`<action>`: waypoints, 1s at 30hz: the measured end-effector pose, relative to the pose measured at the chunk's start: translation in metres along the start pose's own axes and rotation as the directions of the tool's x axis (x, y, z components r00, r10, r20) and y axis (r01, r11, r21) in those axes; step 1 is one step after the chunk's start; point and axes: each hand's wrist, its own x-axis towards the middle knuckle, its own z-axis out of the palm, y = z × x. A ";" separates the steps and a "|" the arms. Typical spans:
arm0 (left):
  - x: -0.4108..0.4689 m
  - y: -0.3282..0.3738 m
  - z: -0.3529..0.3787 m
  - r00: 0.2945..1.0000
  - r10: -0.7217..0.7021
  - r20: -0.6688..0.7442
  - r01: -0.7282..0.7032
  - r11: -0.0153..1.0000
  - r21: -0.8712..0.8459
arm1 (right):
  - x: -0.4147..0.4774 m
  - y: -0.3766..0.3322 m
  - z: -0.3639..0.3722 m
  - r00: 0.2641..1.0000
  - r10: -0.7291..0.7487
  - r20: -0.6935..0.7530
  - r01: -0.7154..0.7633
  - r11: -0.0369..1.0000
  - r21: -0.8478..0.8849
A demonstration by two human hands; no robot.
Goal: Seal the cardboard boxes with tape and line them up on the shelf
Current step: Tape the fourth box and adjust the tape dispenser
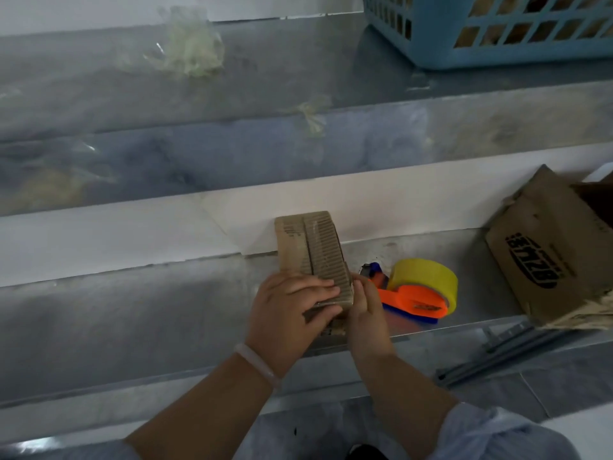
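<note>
"Cardboard box [311, 250], how does it look?"

"Small, brown and worn, with ribbed corrugated flaps closed on top and a seam running down the middle."

"Where is it?"

"On the grey metal shelf [132, 310], far end against the white back panel. The left hand [285, 310] lies flat over the near flaps, fingers [315, 288] straight and pressing. The right hand [368, 303] rests its straight fingers along the box's right side."

"Around it?"

"An orange-and-blue tape dispenser [421, 290] with a yellow roll lies just beside it. A larger printed box [547, 254] leans further right. A blue basket [497, 28] stands on an upper shelf."
</note>
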 end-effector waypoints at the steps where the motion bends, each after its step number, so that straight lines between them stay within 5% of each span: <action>1: 0.001 0.000 0.000 1.000 0.003 0.001 -0.003 1.000 -0.003 | 0.003 0.002 -0.001 1.000 -0.024 0.005 0.024 0.999 -0.025; 4: 0.002 0.001 -0.002 1.000 0.007 0.011 -0.007 1.000 -0.021 | 0.005 -0.003 -0.009 0.975 -0.223 0.019 0.222 0.958 -0.182; 7: 0.002 -0.005 -0.009 1.000 -0.024 0.003 0.024 0.992 -0.121 | 0.007 -0.012 -0.030 0.812 -0.559 0.170 0.578 0.725 -0.376; 11: -0.001 -0.018 -0.016 0.995 0.098 0.017 -0.094 0.984 -0.150 | 0.009 -0.019 -0.042 0.675 -0.588 0.446 0.737 0.499 -0.456; 19: -0.003 -0.042 -0.022 0.939 0.321 0.122 -0.331 0.940 0.077 | 0.017 -0.029 -0.057 0.641 -0.503 0.580 0.760 0.522 -0.388; 26: -0.016 -0.051 -0.022 0.956 0.208 0.204 -0.222 0.974 0.046 | 0.017 -0.028 -0.058 0.660 -0.476 0.581 0.746 0.510 -0.429; 28: -0.021 -0.048 -0.022 0.963 0.187 0.195 -0.193 0.981 0.013 | 0.011 -0.026 -0.055 0.694 -0.447 0.565 0.709 0.562 -0.426; 30: -0.031 -0.038 -0.019 0.994 0.005 0.113 0.015 0.985 -0.174 | 0.000 -0.018 -0.048 0.767 -0.407 0.497 0.607 0.711 -0.355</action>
